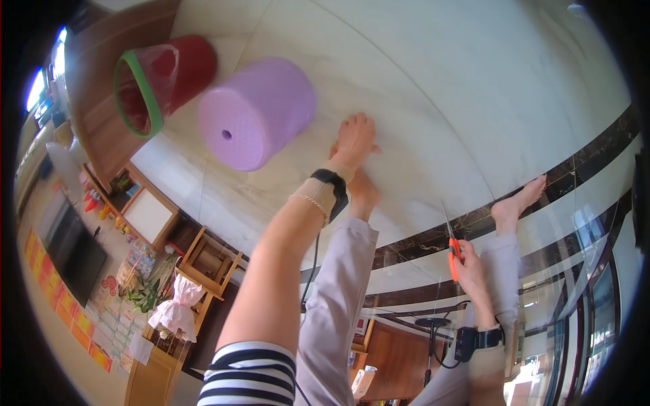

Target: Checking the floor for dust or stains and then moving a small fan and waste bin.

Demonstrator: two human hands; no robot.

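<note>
My left hand [355,140] reaches down over my left foot [363,196], near the floor. Its fingers are bent and closed, and whatever lies under them is hidden. A black strap with a cable sits round that wrist, over a beige cuff. On the right, my right hand [470,271] grips a pair of scissors [453,254] by orange-red handles. Their thin blades point away from me, toward the pale floor. My right foot [518,205] rests bare on the dark border strip, beyond the right hand.
A lilac plastic stool [271,111] lies on its side, left of my left hand. Beside it a red bin [193,71] with a green rim and clear liner is tipped toward the left. A wooden chair [210,264] stands farther left. Pale tiles [433,101] cover the floor.
</note>
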